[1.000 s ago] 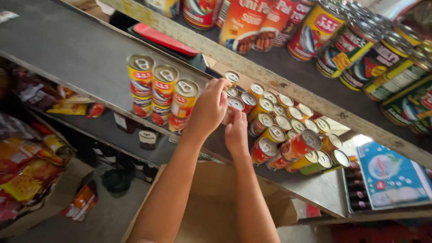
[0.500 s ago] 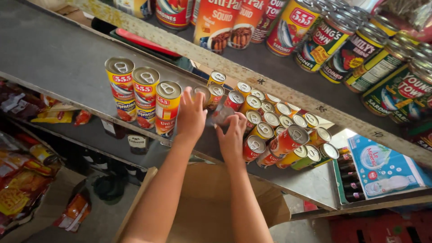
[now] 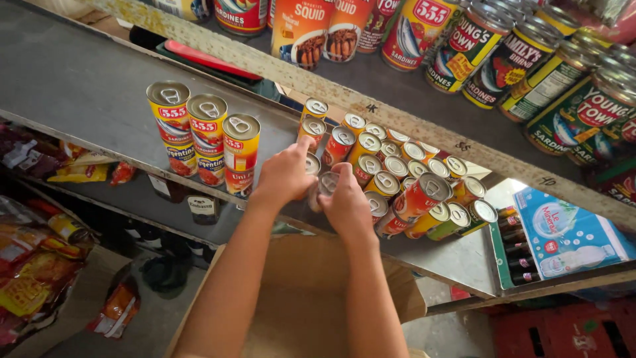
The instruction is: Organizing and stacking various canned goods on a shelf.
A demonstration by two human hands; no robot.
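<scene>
Left hand and right hand, fingers closed, each grip a small tin on the grey shelf (beside stacked tins).

Two bare forearms are seen, with no sleeves, gloves or wristbands worn. No rings or watch are carried on the left hand or the right hand. Fingernails are kept short and unpainted.

Can bodies behind hands
</scene>
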